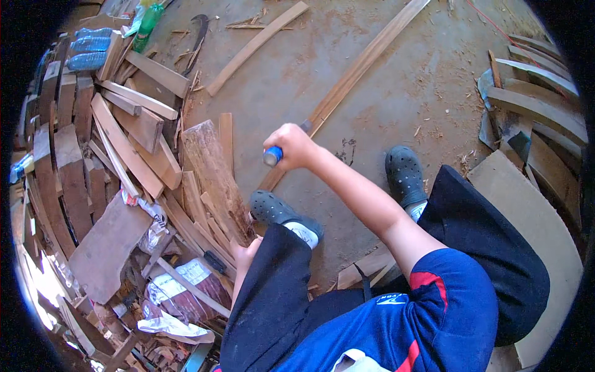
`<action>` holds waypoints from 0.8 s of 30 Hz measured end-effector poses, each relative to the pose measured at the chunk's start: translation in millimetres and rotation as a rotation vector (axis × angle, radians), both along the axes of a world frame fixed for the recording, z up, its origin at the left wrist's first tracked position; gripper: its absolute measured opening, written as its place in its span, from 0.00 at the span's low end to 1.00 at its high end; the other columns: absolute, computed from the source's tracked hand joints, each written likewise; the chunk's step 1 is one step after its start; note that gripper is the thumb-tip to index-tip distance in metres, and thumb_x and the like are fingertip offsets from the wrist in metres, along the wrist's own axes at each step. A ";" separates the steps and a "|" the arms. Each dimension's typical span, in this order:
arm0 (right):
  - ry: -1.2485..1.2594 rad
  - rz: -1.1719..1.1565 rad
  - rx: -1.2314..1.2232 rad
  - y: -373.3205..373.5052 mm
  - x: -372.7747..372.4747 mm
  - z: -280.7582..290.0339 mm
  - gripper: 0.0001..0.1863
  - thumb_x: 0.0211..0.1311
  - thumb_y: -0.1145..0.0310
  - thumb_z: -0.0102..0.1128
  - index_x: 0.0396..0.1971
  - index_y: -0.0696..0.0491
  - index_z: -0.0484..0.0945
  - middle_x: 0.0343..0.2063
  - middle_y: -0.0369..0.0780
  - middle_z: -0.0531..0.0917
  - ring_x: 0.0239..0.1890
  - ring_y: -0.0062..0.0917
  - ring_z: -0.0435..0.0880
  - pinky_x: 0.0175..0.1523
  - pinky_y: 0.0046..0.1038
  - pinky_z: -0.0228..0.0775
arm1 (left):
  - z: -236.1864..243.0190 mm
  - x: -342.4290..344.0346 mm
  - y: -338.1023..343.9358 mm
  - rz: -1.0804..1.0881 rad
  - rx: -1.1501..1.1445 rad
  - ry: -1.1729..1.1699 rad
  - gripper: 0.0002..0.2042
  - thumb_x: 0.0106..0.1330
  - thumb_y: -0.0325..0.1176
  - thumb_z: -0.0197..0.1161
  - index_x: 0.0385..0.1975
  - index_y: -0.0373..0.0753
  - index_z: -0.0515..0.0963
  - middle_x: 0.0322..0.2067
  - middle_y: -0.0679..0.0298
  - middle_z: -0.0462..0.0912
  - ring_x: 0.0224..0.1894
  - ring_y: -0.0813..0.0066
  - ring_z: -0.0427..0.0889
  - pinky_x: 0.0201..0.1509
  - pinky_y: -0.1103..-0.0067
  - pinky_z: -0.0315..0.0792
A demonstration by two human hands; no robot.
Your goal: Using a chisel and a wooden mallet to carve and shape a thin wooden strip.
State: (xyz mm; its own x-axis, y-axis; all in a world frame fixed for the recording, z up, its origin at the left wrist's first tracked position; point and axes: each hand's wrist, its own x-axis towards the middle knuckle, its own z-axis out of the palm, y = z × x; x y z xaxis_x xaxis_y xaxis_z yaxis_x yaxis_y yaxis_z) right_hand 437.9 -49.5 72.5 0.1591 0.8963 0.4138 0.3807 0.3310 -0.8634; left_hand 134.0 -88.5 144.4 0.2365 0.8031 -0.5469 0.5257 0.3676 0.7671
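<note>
Head | right hand [292, 146] gripping blue-ended tool [272, 156] over plank [355, 77] | left hand [246, 250] beside slab [212, 162], can't tell

The plank [368, 62] lies on the floor [297, 74] before the person [372, 322], a strip [259, 42] to its left, woodpile [145, 129] farther left, boards [533, 110] far right.

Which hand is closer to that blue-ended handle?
Right. The right hand is wrapped around the blue-ended handle; the left hand is away from it, lower in the picture, by the bottom end of the rough wooden board.
</note>
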 end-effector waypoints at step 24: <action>-0.018 -0.004 -0.070 24.2 23.0 -6.7 0.08 0.32 0.66 0.58 0.08 0.53 0.70 0.14 0.45 0.75 0.20 0.42 0.76 0.27 0.38 0.68 | 34.3 29.0 2.9 -0.058 0.167 0.016 0.06 0.48 0.25 0.61 0.25 0.32 0.74 0.21 0.65 0.77 0.23 0.76 0.75 0.29 0.80 0.69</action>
